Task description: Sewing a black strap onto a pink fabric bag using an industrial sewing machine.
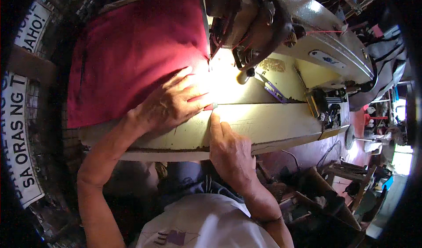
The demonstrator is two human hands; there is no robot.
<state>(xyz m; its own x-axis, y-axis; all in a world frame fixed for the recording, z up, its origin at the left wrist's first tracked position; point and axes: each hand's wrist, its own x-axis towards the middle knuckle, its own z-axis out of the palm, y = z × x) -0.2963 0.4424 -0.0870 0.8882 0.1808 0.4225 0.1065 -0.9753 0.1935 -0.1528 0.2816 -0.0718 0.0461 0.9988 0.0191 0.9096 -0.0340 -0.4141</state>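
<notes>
A piece of dark red cloth lies over the left side of the sewing machine's pale bed, reaching to the needle area. My left hand rests flat on its near right part, fingers spread toward the needle. Just below those fingertips a small red edge with a dark tip shows. My right hand touches this tip with its index finger; the other fingers are curled, and what they may hold is hidden. The sewing machine's head stands just beyond both hands, with bright light washing out the needle area.
Purple-handled thread snips lie on the machine bed, right of the needle. Farther right sits a black and yellow tool beside a dark mechanism. The bed's front edge runs close before me. Wooden pieces and clutter fill the lower right.
</notes>
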